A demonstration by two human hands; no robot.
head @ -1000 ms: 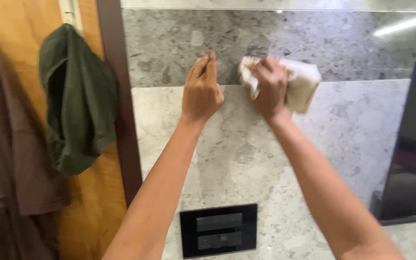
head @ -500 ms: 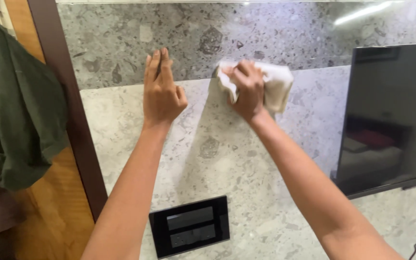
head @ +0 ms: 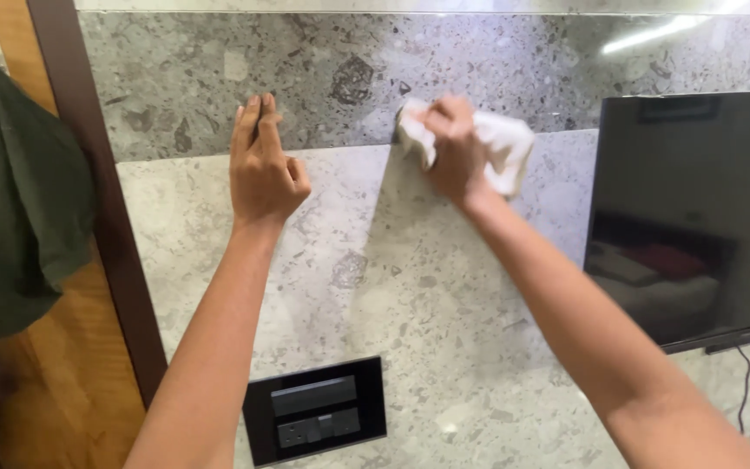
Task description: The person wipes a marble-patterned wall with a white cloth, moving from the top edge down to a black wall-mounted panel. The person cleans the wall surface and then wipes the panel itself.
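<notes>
Up on the grey stone wall [head: 444,313], the right hand [head: 453,152] is clenched around a white cloth [head: 505,148], pressing it flat to the stone where the dark upper slab meets the paler lower one. Just left of it — apart, not touching the cloth — the left hand [head: 262,165] rests open, fingers together, holding nothing. A black screen [head: 696,217] hangs close on the right; a black socket panel [head: 316,410] sits below, and a green garment [head: 10,191] hangs at far left.
</notes>
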